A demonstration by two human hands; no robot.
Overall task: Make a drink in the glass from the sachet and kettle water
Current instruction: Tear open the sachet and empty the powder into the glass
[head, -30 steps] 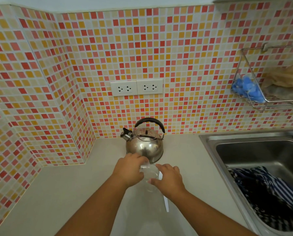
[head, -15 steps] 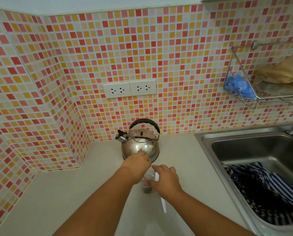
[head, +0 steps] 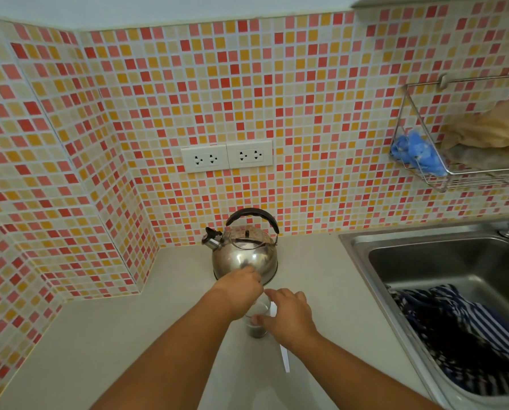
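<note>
A clear glass (head: 258, 316) stands on the pale counter in front of the kettle, with a brownish layer at its bottom. My right hand (head: 288, 316) wraps its right side, thumb on the near wall. My left hand (head: 242, 288) hovers over the rim with its fingers bunched together; whatever they pinch is hidden. The steel kettle (head: 244, 257), with a black handle and its spout to the left, sits just behind my left hand. A long white strip (head: 284, 358), possibly the sachet, lies on the counter and runs under my right hand.
A steel sink (head: 362, 261) at the right holds a striped dark cloth (head: 460, 335). A wire rack (head: 424, 179) with blue and beige items hangs on the tiled wall above it. Two wall sockets (head: 226, 156) sit behind the kettle. A tiled corner juts out at the left.
A brownish layer now shows in the glass, which looked clear one second ago. My left hand has shifted slightly toward the kettle. The view has pulled back and tilted up.
</note>
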